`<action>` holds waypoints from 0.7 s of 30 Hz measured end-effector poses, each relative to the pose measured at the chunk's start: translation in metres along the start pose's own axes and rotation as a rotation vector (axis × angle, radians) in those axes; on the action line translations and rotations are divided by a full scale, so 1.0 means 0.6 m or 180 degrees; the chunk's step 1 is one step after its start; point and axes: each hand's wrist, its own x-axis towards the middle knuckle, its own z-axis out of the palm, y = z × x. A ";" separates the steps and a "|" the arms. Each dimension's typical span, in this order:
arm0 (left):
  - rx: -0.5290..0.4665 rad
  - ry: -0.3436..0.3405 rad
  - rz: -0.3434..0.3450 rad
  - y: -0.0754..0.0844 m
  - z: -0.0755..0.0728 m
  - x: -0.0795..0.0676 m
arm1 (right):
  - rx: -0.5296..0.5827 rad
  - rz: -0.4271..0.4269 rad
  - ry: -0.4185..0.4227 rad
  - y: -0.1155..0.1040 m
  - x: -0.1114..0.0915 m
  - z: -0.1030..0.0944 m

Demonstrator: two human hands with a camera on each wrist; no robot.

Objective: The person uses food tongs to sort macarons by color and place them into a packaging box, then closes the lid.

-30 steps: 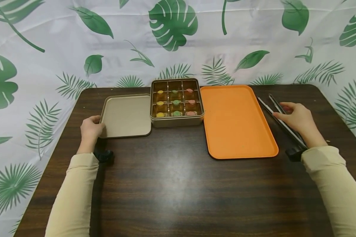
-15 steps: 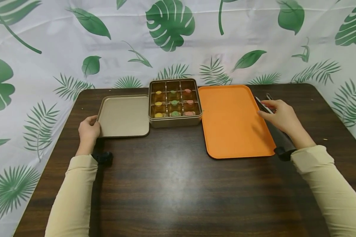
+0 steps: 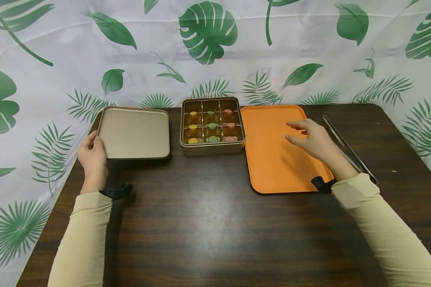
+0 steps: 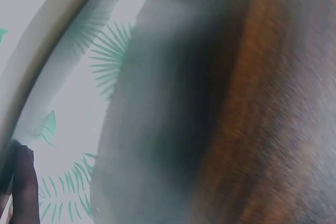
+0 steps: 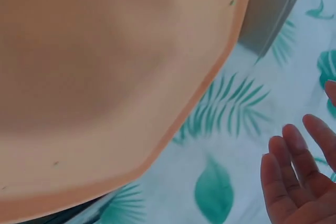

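Note:
My left hand (image 3: 93, 155) grips the left edge of a flat gold tin lid (image 3: 134, 133), which hovers with a dark shadow under its near edge. In the left wrist view the lid's rim (image 4: 52, 32) crosses the upper left, with fingertips (image 4: 25, 182) against it. My right hand (image 3: 314, 139) is held over the orange tray (image 3: 269, 163), its fingers spread and nothing in them; the right wrist view also shows its loosely bent fingers (image 5: 296, 166). Between lid and tray stands the gold tin (image 3: 213, 149), divided into compartments holding yellow, green and pink pieces.
Metal tongs (image 3: 344, 142) lie on the dark wooden table (image 3: 208, 223) to the right of the tray, partly behind my right forearm. A white cloth with green leaves (image 3: 147, 52) hangs behind the table's back edge.
My left hand has moved the lid left and up, away from the tin. My right hand has moved left from above the tongs to over the tray; the tongs stay on the table.

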 end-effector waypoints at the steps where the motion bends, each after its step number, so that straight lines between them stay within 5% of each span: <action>1: -0.0150 0.0028 -0.0034 0.006 -0.002 -0.002 | 0.0023 -0.0042 0.0002 -0.008 0.002 0.003; 5: -0.0506 0.0088 -0.0087 0.030 -0.001 -0.013 | 0.0071 -0.0251 0.0051 -0.039 0.011 0.014; 11: -0.0646 -0.0161 0.0189 0.054 0.032 -0.046 | 0.0028 -0.0577 0.0099 -0.082 0.022 0.034; 21: -0.0208 -0.0749 0.0615 0.064 0.101 -0.108 | -0.0163 -0.1118 -0.0113 -0.111 0.029 0.067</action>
